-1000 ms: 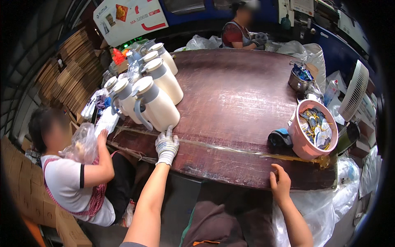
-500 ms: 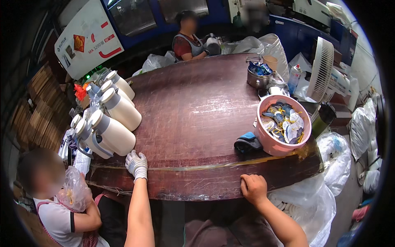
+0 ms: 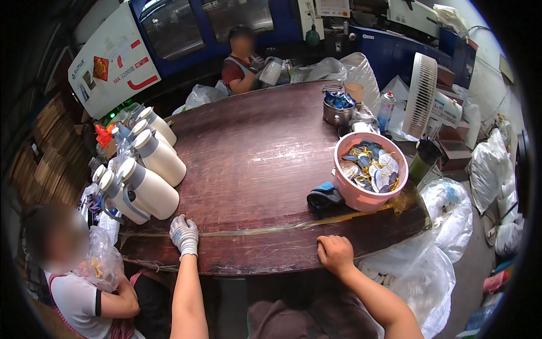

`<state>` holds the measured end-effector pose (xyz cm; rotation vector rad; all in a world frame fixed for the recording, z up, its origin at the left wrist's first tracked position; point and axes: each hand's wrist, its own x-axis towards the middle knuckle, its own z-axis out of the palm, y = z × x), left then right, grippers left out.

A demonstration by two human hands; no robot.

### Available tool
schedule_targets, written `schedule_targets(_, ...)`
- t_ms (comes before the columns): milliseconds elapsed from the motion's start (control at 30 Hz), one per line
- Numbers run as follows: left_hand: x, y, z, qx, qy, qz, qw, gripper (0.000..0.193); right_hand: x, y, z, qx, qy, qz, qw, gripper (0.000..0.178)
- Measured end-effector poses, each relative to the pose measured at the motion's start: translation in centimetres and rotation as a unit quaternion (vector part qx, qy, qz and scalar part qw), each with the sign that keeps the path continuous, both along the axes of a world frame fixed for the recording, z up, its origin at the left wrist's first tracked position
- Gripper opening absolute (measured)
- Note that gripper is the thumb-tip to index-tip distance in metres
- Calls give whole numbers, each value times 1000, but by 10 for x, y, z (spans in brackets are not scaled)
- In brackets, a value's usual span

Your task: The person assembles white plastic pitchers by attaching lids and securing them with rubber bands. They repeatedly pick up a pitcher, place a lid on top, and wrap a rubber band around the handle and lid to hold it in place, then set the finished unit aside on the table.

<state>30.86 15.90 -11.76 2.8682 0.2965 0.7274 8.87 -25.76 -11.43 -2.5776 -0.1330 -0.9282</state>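
Observation:
My left hand (image 3: 184,235), in a white knit glove, rests on the dark red-brown table (image 3: 248,158) near its front edge. Its fingers lie stretched out on the tabletop, open and holding nothing. Just beyond the fingertips stands the nearest cream jug (image 3: 153,195) with a grey collar, one of several grouped at the table's left side. My bare right hand (image 3: 335,253) lies on the front edge with its fingers curled in, and nothing shows in it. Ahead of that hand, a blue and dark grey cloth item (image 3: 325,195) touches a pink bucket (image 3: 364,195).
Round tags with yellow strings (image 3: 372,166) fill the bucket. Behind it are a metal pot (image 3: 337,116), a spray can (image 3: 386,112) and a white fan (image 3: 422,96). One person (image 3: 90,291) sits close at left with a plastic bag; another (image 3: 241,70) works at the far edge holding a jug.
The whole view has shifted slightly, while my hands stay resting on the table. The far person's jug is now raised and tilted.

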Motion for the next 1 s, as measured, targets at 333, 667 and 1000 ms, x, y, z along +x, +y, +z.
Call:
schedule_targets(333, -2, 5, -1, -1, -30, -14, 999, 29, -3, 3, 3, 1, 19, 0, 1000, 10)
schedule_targets(667, -5, 2, 0, 10, -12, -13, 1000, 30, 0, 3, 0, -27, 15, -8, 999, 13)
schedule_targets(1000, -7, 4, -1, -11, -20, -23, 999, 31, 3, 7, -1, -41, 44, -20, 998, 13)
